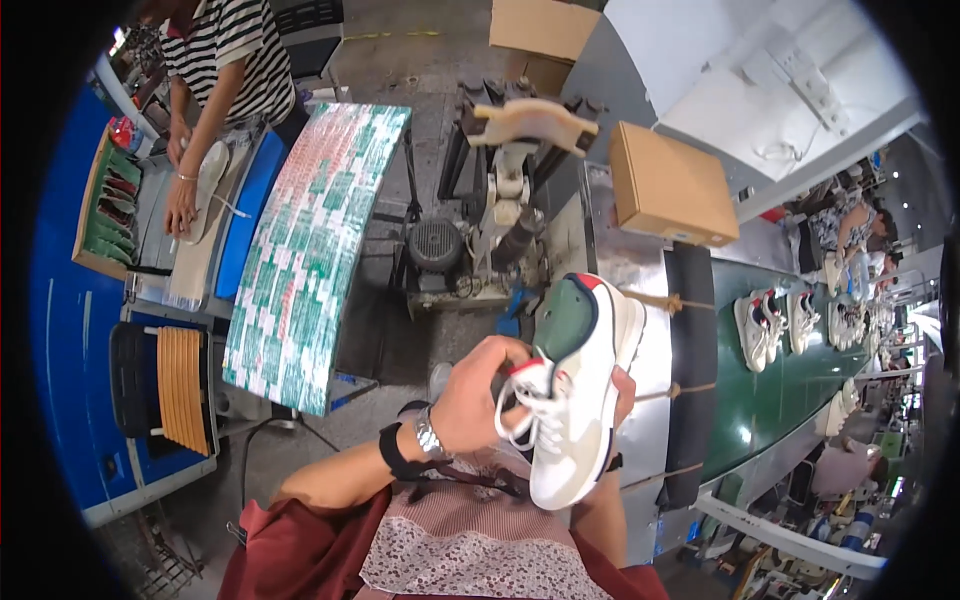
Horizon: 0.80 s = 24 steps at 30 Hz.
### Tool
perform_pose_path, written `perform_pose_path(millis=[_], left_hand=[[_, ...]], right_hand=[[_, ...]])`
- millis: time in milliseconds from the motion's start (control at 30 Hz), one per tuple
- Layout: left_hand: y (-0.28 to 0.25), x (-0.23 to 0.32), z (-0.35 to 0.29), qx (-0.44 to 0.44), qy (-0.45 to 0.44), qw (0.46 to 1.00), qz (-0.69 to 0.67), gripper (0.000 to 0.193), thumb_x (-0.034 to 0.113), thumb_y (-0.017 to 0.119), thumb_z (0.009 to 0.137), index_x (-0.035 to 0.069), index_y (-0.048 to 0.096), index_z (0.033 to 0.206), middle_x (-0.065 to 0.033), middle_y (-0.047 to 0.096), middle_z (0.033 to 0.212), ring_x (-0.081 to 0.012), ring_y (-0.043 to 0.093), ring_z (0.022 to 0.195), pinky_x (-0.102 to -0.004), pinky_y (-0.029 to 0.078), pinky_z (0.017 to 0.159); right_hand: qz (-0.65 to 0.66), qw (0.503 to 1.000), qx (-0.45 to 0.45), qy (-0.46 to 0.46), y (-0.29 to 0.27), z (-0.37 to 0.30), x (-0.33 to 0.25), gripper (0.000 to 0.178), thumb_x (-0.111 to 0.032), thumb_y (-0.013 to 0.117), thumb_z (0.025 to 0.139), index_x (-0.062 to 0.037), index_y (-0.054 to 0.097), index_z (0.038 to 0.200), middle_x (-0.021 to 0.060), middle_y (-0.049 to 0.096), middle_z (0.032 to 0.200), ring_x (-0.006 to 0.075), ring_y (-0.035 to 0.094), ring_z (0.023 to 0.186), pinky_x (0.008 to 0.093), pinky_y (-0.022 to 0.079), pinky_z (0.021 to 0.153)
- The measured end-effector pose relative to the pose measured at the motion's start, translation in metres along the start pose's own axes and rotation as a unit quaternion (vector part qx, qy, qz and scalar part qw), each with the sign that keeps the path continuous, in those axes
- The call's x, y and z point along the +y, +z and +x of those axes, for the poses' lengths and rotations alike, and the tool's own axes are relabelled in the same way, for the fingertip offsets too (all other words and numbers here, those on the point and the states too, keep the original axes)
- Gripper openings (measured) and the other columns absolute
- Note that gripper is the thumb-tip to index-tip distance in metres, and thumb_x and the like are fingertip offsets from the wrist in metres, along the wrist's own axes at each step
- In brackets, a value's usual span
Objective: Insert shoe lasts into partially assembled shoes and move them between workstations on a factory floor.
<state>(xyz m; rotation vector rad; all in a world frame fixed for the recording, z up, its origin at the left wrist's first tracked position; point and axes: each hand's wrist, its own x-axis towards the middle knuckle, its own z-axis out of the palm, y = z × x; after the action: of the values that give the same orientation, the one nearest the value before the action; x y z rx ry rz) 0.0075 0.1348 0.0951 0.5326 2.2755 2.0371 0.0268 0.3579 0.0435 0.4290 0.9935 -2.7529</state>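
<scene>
shoe is held up in front of the body by both grips, toe toward the wearer, heel end away, opening and green insole facing up.

left grip is on the shoe's left side, fingers curled in narrow at the tongue and laces. a lace loop crosses the fingers; tips partly hidden, so can't tell if tongue or lace is pinched. watch on that wrist, black band behind it.

right grip holds the shoe from the right side, a digit showing at mid-length by the sole edge. rest of it is behind the shoe. so the shoe sits between the two grips, most of the toe box below both, heel above.

in view, shoe overlaps the left edge of the metal desk; doesn't rest on it. carton at the desk's far end. black roller along its right edge, then green belt with white shoes past its left edge.

beyond the left grip: motor and machine, then patterned panel. far left, a co-worker has both hands at another shoe.
</scene>
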Motion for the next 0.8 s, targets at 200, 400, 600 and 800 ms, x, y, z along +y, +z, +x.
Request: perform_pose_path(millis=[200,400,600,800], left_hand=[[-0.001,-0.107,0.076,0.015,-0.121,0.992,-0.021,0.041,0.008,0.066,0.076,0.004,0.047,0.112,-0.0199,0.066,0.097,-0.0429,0.066,0.092,-0.0467,0.051,0.081],[0.004,-0.159,0.135,0.041,-0.185,0.978,-0.083,0.041,0.008,0.065,0.079,0.005,0.048,0.117,-0.0169,0.064,0.093,-0.0317,0.067,0.089,-0.043,0.052,0.075],[0.006,-0.243,0.123,0.054,-0.26,0.914,-0.306,0.009,0.02,0.05,0.102,0.014,0.056,0.105,0.0003,0.059,0.089,-0.0129,0.061,0.07,-0.03,0.051,0.058],[0.015,-0.259,0.118,-0.031,-0.209,0.88,-0.425,0.044,0.004,0.058,0.093,0.007,0.049,0.136,-0.008,0.06,0.13,-0.0244,0.062,0.118,-0.0412,0.052,0.101]], right_hand=[[-0.39,0.882,0.078,-0.254,0.051,0.087,-0.027,0.087,-0.011,0.069,0.083,0.0023,0.026,0.157,0.0193,0.05,0.145,0.0275,0.055,0.128,0.0373,0.045,0.107],[-0.666,0.699,0.08,-0.247,0.107,0.158,-0.059,0.094,-0.015,0.071,0.083,0.0025,0.019,0.16,0.0293,0.052,0.142,0.0313,0.055,0.129,0.0377,0.042,0.109],[-0.796,0.559,0.047,-0.227,0.157,0.183,-0.05,0.107,-0.028,0.077,0.071,0.006,0.019,0.154,0.0317,0.062,0.117,0.0486,0.067,0.096,0.052,0.056,0.084],[-0.8,0.538,0.002,-0.265,0.12,0.171,-0.053,0.114,-0.028,0.077,0.064,0.0082,0.018,0.155,0.0321,0.058,0.11,0.048,0.066,0.083,0.0512,0.057,0.077]])
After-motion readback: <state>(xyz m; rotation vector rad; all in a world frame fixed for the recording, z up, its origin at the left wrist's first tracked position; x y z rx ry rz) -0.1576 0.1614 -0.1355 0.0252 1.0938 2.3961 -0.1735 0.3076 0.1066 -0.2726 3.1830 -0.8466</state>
